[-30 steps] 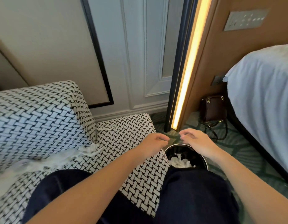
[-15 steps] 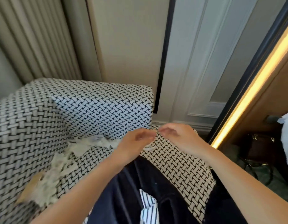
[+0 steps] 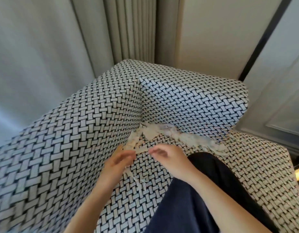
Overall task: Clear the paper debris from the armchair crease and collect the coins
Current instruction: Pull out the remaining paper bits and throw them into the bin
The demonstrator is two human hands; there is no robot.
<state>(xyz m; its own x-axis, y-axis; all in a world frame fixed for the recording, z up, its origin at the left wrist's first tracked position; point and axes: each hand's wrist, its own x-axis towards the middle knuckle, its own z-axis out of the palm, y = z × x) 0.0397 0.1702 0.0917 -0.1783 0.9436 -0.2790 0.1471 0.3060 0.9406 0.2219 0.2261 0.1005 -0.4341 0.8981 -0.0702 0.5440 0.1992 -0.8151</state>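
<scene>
Paper debris (image 3: 179,138) along armchair (image 3: 61,148) crease, left hand (image 3: 118,163) loosely spread beside it, right hand (image 3: 169,158) curled, grip unclear

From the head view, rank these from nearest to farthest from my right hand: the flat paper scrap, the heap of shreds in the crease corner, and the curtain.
1. The flat paper scrap, just left of the right hand.
2. The heap of shreds, farther up in the crease corner.
3. The curtain, behind the armchair.
</scene>
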